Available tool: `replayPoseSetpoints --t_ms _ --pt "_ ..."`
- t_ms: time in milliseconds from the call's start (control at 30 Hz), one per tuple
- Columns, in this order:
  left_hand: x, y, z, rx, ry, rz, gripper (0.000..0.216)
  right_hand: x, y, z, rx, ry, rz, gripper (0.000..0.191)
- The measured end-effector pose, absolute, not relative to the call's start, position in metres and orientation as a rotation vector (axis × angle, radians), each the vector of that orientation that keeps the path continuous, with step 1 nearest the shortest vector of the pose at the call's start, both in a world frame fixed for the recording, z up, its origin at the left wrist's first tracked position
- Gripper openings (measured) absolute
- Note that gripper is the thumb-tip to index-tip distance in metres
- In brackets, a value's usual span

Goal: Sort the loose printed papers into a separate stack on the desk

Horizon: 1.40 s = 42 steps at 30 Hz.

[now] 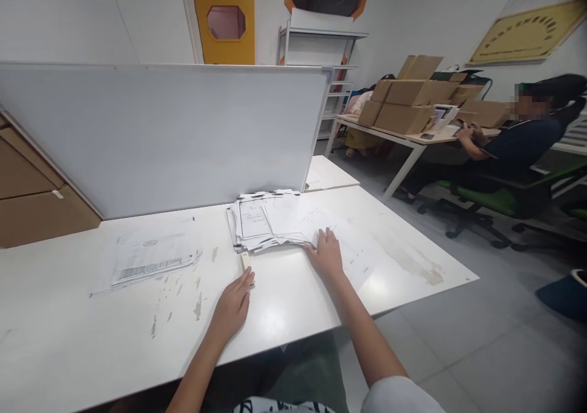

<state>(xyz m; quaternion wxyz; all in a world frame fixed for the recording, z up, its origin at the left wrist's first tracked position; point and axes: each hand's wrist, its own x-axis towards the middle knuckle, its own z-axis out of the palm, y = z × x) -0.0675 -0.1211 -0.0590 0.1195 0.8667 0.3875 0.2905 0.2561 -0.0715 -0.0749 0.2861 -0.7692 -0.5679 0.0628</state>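
Note:
My left hand (233, 303) lies on the white table with its fingers together over a small cream-coloured oblong object (246, 260), whose exact kind I cannot make out. That object's far end points at the front left corner of an untidy stack of printed papers (254, 220). At the stack's right side, my right hand (328, 255) rests palm down with fingers stretched out. Its thumb touches the stack's near edge, and its fingertips lie over a printed sheet (355, 257) spread to the right.
Further left lies a flat pile of printed sheets (151, 257). A whiteboard panel (183, 144) stands along the table's far side, with cardboard boxes (41, 199) at its left. To the right, a person (518, 137) sits at another table stacked with cartons (403, 104).

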Motion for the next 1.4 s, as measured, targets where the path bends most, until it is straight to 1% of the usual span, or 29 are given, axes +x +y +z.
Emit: replayPoseSetpoints --t_ms 167,300,433,500,567,633,667,733,767,833,933,967,1033,1167,1300,1400 --pt "-0.068 -0.120 -0.060 2.508 1.147 0.851 0.048 0.267 -0.060 -0.086 -1.919 -1.531 0.391 0.063" --pt "-0.068 -0.120 -0.061 2.491 1.151 0.840 0.047 0.274 -0.069 -0.084 -1.820 -1.449 0.494 0.055" --pt "-0.066 -0.121 -0.060 2.502 1.147 0.833 0.048 0.273 -0.082 -0.078 -1.762 -1.298 0.549 0.056" --pt "-0.066 -0.123 -0.061 2.558 1.179 0.851 0.053 0.271 -0.088 -0.075 -1.740 -1.240 0.571 0.055" --pt "-0.067 -0.125 -0.061 2.644 1.272 0.966 0.061 0.267 -0.093 -0.071 -1.729 -1.176 0.581 0.055" --pt "-0.066 -0.129 -0.062 2.754 1.285 1.155 0.069 0.261 -0.101 -0.065 -1.735 -1.082 0.564 0.060" --pt "-0.063 -0.133 -0.061 2.809 1.200 1.220 0.070 0.255 -0.107 -0.062 -1.741 -1.034 0.549 0.063" --pt "-0.050 -0.142 -0.059 2.823 0.912 1.186 0.067 0.237 -0.123 -0.056 -1.752 -0.959 0.526 0.068" --pt "-0.040 -0.147 -0.057 2.722 0.827 1.119 0.063 0.224 -0.134 -0.055 -1.750 -0.944 0.534 0.068" --pt "-0.013 -0.158 -0.054 2.290 0.838 1.013 0.059 0.194 -0.157 -0.056 -1.706 -0.984 0.604 0.062" --pt "0.028 -0.165 -0.056 1.444 0.929 0.988 0.067 0.151 -0.190 -0.069 -1.514 -1.238 0.773 0.052" --pt "0.038 -0.164 -0.059 1.209 0.935 1.003 0.066 0.142 -0.199 -0.074 -1.461 -1.338 0.808 0.052" --pt "0.049 -0.160 -0.066 0.875 0.958 1.048 0.055 0.136 -0.211 -0.081 -1.431 -1.482 0.838 0.057" --pt "0.048 -0.151 -0.072 0.614 0.955 1.120 0.040 0.161 -0.222 -0.085 -1.520 -1.586 0.785 0.070" --pt "0.044 -0.150 -0.065 0.449 0.919 1.158 0.035 0.194 -0.220 -0.086 -1.538 -1.584 0.678 0.065" --pt "0.045 -0.149 -0.062 0.439 0.963 1.140 0.035 0.213 -0.204 -0.079 -1.490 -1.368 0.772 0.059"
